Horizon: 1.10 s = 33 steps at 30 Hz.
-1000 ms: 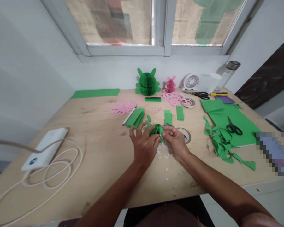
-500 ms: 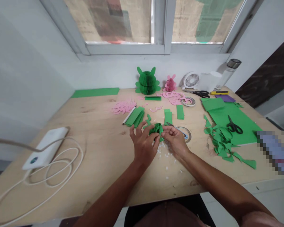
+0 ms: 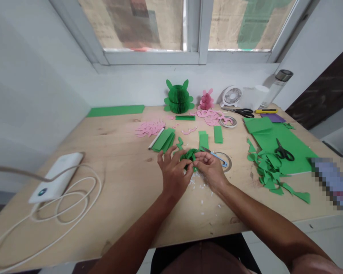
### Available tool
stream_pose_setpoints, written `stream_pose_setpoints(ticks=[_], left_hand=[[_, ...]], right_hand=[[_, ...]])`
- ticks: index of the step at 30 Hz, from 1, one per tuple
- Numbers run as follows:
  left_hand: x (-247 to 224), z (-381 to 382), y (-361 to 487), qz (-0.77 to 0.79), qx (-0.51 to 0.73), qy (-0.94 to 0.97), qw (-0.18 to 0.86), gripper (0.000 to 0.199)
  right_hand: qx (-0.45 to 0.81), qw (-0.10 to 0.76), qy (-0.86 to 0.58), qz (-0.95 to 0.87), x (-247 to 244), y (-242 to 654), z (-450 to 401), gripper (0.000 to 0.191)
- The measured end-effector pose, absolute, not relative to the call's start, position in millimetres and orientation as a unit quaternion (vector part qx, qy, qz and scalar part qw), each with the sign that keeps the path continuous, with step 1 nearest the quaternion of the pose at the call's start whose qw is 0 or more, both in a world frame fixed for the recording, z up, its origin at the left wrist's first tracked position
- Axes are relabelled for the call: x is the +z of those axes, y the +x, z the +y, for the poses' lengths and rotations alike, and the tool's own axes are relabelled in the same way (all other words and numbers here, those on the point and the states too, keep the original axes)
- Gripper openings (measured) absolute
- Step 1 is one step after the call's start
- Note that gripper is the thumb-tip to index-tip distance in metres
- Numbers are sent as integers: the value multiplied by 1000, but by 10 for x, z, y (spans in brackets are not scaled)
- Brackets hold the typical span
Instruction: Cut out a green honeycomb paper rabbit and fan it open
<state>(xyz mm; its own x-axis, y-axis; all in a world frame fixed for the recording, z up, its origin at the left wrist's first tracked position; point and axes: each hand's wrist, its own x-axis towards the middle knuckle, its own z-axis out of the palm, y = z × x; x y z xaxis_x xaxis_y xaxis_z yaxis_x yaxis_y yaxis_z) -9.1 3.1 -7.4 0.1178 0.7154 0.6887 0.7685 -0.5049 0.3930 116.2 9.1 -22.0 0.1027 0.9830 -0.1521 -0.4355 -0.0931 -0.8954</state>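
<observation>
A small pleated green paper piece, curled into a ring, is between my two hands at mid-table. My left hand pinches its near left side with thumb and forefinger, the other fingers bent above. My right hand grips its right edge between thumb and fingertips. The fingertips of both hands almost meet and hide part of the paper. Just beyond my right hand lie a light-blue-handled cutter and a roll of tape, partly covered. Tiny white scraps are scattered below the hands.
Green honeycomb figure and a smaller pink one stand by the wall. Folded green paper, pink offcuts and black scissors lie around. A white power bank with a looped cable is at left.
My hands keep hold of the green pleated paper and shift only slightly at the fingertips. The whole view has moved a little; the other things stay put.
</observation>
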Motion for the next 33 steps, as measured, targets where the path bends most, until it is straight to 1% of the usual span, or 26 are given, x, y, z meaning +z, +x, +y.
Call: stream_pose_setpoints(ticks=[14,25,33], left_hand=[[-123,47,-85,-498,-490,-713,-64,11],[-112,22,-50,-489,-499,-714,-48,8],[-121,29,-61,-486,-496,-717,-60,8]], right_hand=[[612,602,-421,-292,-191,1172,81,26],[607,616,-415,-283,-176,1179,91,26],[606,621,-414,-275,-146,1176,92,26]])
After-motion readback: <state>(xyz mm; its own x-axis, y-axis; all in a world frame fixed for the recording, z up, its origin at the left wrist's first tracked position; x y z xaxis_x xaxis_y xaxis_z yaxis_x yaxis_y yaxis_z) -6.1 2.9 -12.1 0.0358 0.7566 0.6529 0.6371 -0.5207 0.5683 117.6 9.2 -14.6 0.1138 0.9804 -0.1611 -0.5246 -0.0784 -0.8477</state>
